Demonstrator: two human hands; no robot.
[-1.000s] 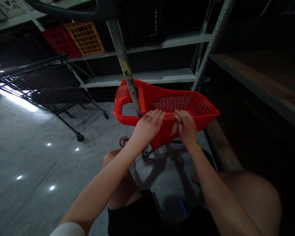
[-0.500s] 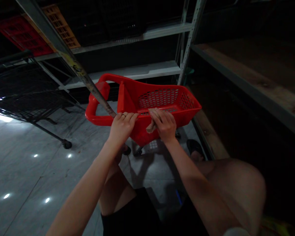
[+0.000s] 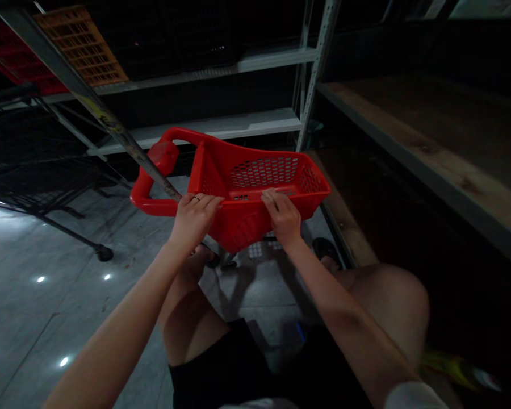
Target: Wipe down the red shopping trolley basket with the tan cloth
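Two forearms reach forward in the head view, left forearm (image 3: 136,307) and right forearm (image 3: 344,309), drawing closer together toward the hands, with the elbows low and wide. The red cart (image 3: 247,215) stands ahead of the person, its long near side facing them and its handle (image 3: 153,207) to the left.

The left hand (image 3: 195,216) lies palm down over the near rim, next to where the handle begins. Its fingers are together, slightly bent and pointing right along the rim; a dark ring (image 3: 196,198) is on one. The thumb is hidden, so I cannot tell whether the hand clamps the rim. A slanting pole (image 3: 123,139) runs down to this hand, crossing the handle.

The right hand (image 3: 283,218) is farther right on the same rim, back of the hand up, wrist nearly straight. Its fingers are curled and angled left, close together at the tips. I cannot tell whether they are clamped on anything, as the hand hides its underside.

Both knees are bent and spread, one under each forearm. Behind the cart is a shelf (image 3: 255,122); at far left, a black cart (image 3: 38,147).
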